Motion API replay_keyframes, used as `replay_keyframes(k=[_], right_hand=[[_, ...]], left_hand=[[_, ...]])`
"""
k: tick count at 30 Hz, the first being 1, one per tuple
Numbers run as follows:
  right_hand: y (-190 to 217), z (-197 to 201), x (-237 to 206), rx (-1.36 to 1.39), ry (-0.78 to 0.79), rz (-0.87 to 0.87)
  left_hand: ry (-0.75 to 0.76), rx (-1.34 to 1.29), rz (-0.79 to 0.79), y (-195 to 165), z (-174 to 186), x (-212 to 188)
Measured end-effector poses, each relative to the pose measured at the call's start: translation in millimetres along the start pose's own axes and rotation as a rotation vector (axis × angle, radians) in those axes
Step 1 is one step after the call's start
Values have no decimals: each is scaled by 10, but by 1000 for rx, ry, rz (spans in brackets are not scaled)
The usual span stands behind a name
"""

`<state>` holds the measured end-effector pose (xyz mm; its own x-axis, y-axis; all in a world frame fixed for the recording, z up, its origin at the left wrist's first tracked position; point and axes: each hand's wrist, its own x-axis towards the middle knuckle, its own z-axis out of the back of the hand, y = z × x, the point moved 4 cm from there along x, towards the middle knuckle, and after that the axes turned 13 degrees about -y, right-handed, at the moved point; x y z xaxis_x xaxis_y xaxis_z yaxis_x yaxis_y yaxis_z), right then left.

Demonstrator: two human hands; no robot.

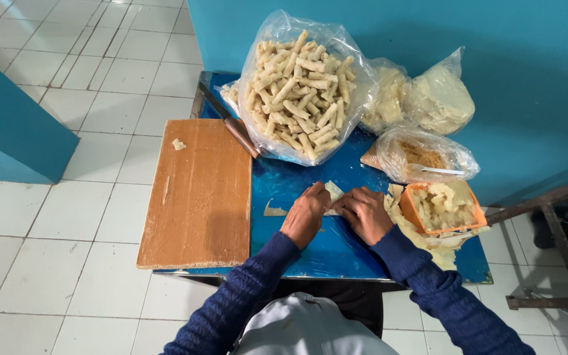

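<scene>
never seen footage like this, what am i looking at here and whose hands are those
This is one picture from a camera worn on a person's head, looking down at their own two bare hands. The left hand and right hand press together on a thin pale wrapper lying on a low blue table. Beside them are a wooden board, a knife, a big clear bag of finished rolls, more bags behind, and an orange tub of pale filling. The floor is white tile.
</scene>
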<state>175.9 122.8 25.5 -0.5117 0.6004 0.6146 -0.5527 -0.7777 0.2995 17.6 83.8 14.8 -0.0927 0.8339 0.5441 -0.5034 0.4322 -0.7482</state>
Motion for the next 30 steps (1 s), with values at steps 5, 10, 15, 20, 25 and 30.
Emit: replay_keyframes(k=[5, 10, 15, 20, 25, 30], right_hand=[[58, 6, -70, -82, 43, 50], [63, 13, -100, -72, -13, 11], [108, 26, -93, -144, -75, 32], [221, 66, -121, -210, -73, 84], [129, 75, -90, -78, -34, -119], [169, 79, -110, -129, -85, -11]], left_hand=[[-12, 12, 6, 39, -22, 10], [4, 12, 53, 63, -32, 3], [-1, 22, 62, 68, -38, 6], [-6, 20, 58, 83, -47, -4], [-3, 26, 49, 86, -63, 3], [2, 47, 70, 89, -64, 7]])
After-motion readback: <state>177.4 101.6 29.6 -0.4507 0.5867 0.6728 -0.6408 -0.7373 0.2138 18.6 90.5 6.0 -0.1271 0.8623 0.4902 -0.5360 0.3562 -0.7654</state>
